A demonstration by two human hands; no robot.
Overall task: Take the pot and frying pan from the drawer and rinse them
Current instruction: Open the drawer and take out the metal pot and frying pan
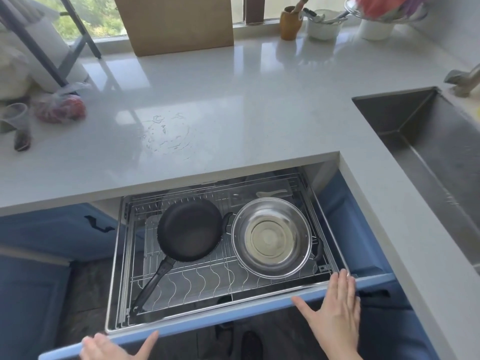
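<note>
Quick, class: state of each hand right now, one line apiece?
Left hand: open, resting on the drawer front, holding nothing.
Right hand: open, fingers straight on the drawer front's top edge, holding nothing.

The left hand [109, 346] is reaching forward at the lower left, fingers relaxed and thumb spread to the right. The right hand [335, 310] is extending forward at the lower right, fingers straight and together, thumb splayed leftward, holding nothing.
</note>
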